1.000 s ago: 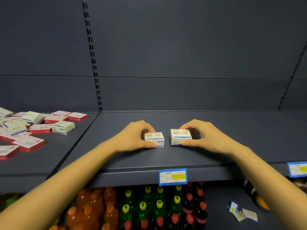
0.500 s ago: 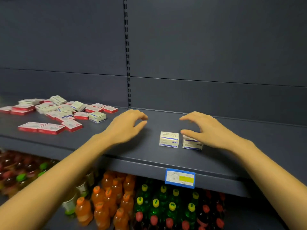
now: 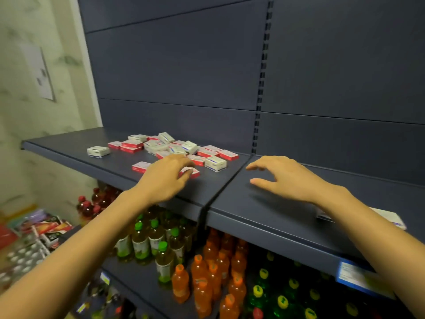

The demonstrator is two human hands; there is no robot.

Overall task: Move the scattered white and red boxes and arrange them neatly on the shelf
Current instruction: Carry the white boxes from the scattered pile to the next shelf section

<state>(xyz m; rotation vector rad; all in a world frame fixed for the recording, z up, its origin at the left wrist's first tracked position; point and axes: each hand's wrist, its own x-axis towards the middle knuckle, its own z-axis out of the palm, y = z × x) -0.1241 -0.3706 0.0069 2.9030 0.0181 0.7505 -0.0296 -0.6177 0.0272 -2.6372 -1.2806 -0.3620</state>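
Left hand (image 3: 165, 178) covers the nearest red box (image 3: 195, 173) (grip unclear, blurred); right hand (image 3: 287, 178), spread and empty, hovers farther right.

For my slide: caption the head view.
Left hand grips a flat red-and-white cardboard box; right hand hovers open.

1. Dim, even indoor light is noted; no glare is seen on the dark shelf (image 3: 248, 203).
2. A soft shadow is cast on it beneath the right hand (image 3: 289, 178).
3. The wall (image 3: 30, 125) and the price label (image 3: 354, 276) are smeared by blur.
4. Shelf lines are bent by wide-angle distortion toward the edges.
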